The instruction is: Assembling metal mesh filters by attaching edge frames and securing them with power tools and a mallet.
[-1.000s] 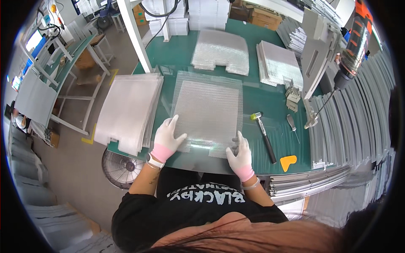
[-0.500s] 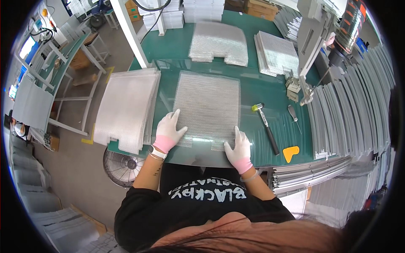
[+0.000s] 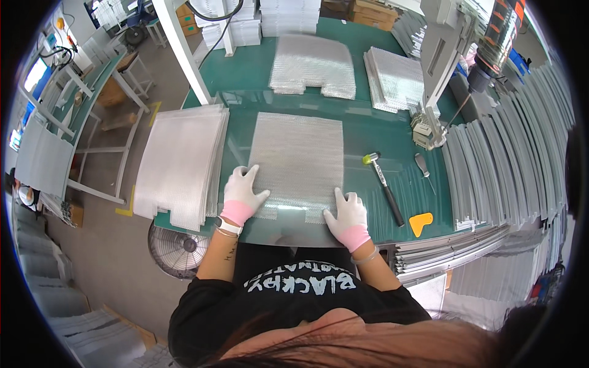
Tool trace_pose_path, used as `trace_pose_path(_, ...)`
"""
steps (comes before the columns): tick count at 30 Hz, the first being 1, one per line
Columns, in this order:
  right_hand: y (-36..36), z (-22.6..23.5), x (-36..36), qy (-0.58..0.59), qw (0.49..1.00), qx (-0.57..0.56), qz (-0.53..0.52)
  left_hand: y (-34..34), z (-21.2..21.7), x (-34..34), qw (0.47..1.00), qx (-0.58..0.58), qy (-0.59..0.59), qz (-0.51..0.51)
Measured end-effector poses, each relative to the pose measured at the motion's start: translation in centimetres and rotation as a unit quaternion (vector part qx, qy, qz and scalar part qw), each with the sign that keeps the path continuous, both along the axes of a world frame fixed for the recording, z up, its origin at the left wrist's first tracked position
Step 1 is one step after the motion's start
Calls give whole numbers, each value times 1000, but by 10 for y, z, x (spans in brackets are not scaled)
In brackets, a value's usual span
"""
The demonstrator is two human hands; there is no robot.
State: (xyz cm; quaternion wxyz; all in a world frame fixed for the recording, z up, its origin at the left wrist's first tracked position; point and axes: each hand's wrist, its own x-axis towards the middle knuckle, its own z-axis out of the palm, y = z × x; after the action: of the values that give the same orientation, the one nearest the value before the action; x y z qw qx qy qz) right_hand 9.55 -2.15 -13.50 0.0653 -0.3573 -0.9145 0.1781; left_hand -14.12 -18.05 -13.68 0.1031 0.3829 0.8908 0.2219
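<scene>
A grey, finely textured mesh sheet [image 3: 297, 159] lies flat on the green table in front of me, with notches along its near edge. My left hand [image 3: 243, 195], in a white glove with a pink cuff, rests at the sheet's left edge, thumb and fingers spread. At the near right corner, my right hand [image 3: 348, 218], gloved alike, touches the sheet's edge with thumb and fingers apart. Neither hand grips anything. Right of the sheet lie a hammer [image 3: 385, 190] with a yellow-green head, a screwdriver [image 3: 423, 172] and a yellow scraper [image 3: 420, 223].
A stack of similar sheets [image 3: 178, 162] overhangs the table's left edge. Farther back lie another notched sheet pile [image 3: 313, 64] and a smaller pile [image 3: 396, 76]. A powered driver [image 3: 491, 55] hangs at right, beside upright grey panels [image 3: 509, 165]. A fan [image 3: 180, 248] stands below left.
The mesh sheet has shifted slightly toward me, with both hands staying at its edges. The view has also moved a little.
</scene>
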Motion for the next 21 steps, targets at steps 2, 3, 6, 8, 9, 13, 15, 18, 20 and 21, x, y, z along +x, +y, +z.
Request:
trace_pose_path(2,8,12,-1,-68,997,2,20,1,-3,-7,998,-2,57,-31)
trace_pose_path(3,18,16,-1,-66,998,6,19,-1,-4,-11,992,-4,115,-58)
trace_pose_path(6,101,8,-7,99,983,-34,149,-1,-20,-28,985,-37,108,-131)
trace_pose_path(8,163,24,-44,146,986,67,36,-6,-21,-23,986,-44,108,-122)
trace_pose_path(9,206,16,-56,221,962,158,-19,-4,-18,-17,986,-50,100,-120)
trace_pose_path(13,322,40,-97,143,933,225,-242,11,-4,8,986,-9,116,-115)
trace_pose_path(15,337,44,-114,9,937,52,-346,8,1,17,985,68,147,-61)
trace_pose_path(18,366,35,-122,-32,970,-4,-242,-16,15,31,976,137,168,-17)
trace_pose_path(20,357,52,-151,50,976,-21,-210,-43,28,42,978,125,168,20)
trace_pose_path(21,405,34,-134,223,954,-19,-198,-38,30,45,978,143,151,5)
